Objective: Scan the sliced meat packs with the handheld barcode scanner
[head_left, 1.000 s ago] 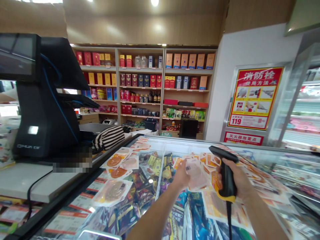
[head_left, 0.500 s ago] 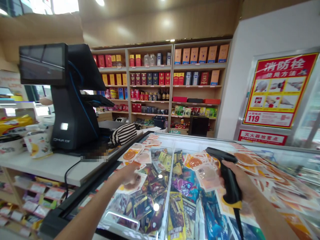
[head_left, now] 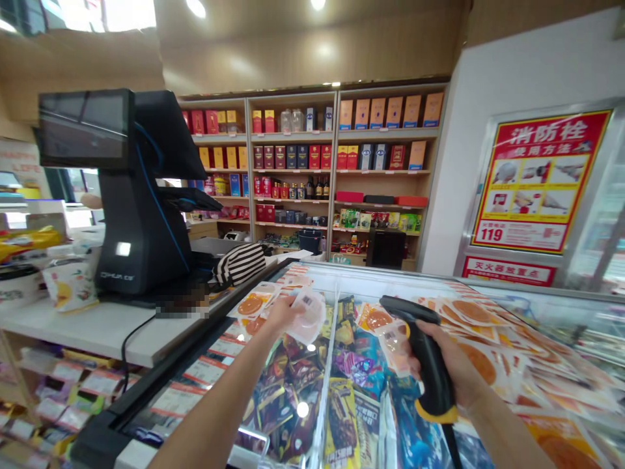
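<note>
My left hand (head_left: 283,316) pinches a flat clear-and-white food packet (head_left: 311,318) by its left edge, above the glass-topped freezer (head_left: 319,417). A small dark printed patch, like a barcode, shows near the packet's top. My right hand (head_left: 456,365) is wrapped around the grip of a black and yellow handheld barcode scanner (head_left: 430,358). Its head points left, toward the held packet, with a gap between them. Under the scanner lie packets with round orange pictures (head_left: 378,319). More such packets (head_left: 251,305) lie beyond my left hand.
Spread packets (head_left: 547,365) cover the freezer's right side. On the left counter (head_left: 127,326) stands a black cash register (head_left: 146,228), with a striped bag (head_left: 241,264) beside it. The scanner's cable (head_left: 452,449) hangs down. Shelves of boxes (head_left: 293,156) stand behind.
My left hand has lifted the packet off the left pile and brought it right, toward the scanner. The scanner has shifted slightly left and down in my right hand.
</note>
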The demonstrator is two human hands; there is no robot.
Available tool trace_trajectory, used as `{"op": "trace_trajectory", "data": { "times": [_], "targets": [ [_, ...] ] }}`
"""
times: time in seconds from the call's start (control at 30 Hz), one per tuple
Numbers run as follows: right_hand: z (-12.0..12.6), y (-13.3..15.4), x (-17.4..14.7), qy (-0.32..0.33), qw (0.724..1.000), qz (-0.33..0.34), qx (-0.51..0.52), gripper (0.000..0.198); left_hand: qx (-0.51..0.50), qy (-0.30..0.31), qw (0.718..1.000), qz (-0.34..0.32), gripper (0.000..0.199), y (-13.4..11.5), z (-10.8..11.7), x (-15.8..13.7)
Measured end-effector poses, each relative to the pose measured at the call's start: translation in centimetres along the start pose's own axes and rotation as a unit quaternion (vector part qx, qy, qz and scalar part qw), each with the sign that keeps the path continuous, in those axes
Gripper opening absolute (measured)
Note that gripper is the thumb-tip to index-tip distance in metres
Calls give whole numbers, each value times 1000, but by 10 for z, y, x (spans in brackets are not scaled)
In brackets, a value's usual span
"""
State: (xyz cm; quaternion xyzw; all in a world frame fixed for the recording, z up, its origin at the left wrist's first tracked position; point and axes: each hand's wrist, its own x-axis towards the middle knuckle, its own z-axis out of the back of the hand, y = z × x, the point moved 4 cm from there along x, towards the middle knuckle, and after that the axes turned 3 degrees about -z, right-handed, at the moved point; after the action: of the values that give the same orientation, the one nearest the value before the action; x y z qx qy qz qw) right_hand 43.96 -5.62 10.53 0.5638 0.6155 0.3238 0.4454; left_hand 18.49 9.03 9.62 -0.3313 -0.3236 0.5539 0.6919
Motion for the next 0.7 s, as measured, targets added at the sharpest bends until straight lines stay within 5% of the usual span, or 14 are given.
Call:
{"op": "trace_trajectory", "data": {
  "times": [0.27,0.7],
  "targets": [
    [-11,-9,-3,37,999,-34,8,26,-135,-6,991,-17,27,-23,-57,16],
    [14,18,0,-84,996,29,-7,19,-224,-18,974,36,29,-25,-111,24]
  ]
}}
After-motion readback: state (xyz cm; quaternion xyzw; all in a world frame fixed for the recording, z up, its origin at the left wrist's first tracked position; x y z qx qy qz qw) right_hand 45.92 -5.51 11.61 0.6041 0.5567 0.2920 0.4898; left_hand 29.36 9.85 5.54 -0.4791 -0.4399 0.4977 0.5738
